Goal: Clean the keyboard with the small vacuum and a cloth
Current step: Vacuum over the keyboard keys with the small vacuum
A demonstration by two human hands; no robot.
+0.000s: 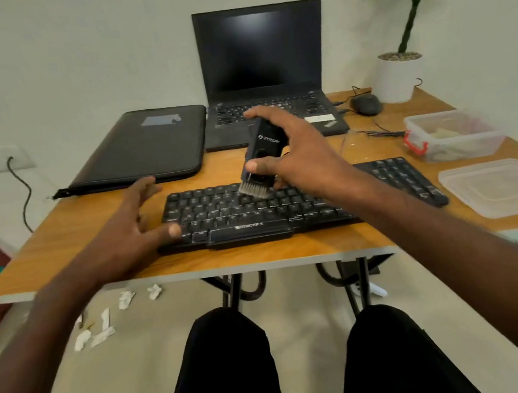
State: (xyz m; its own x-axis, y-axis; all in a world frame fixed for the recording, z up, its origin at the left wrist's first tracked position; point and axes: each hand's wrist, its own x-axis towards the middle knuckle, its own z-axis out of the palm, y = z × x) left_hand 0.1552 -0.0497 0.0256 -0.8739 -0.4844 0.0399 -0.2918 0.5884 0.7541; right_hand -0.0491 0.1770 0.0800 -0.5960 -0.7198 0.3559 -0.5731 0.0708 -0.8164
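A black keyboard (395,180) lies across the near part of the wooden table (62,236). My right hand (298,152) grips a small black vacuum (262,151), held upright with its pale brush tip (255,190) touching the upper key rows near the keyboard's middle. My left hand (130,231) hovers with fingers spread at the keyboard's left end, the thumb over its left corner; I cannot tell whether it touches. No cloth shows clearly.
Behind the keyboard stand an open laptop (263,55) and a dark sleeve case (146,146). A mouse (365,104) and potted plant (400,75) sit back right. A clear plastic box (453,136) and its lid (502,186) lie right. White paper scraps (101,325) litter the floor.
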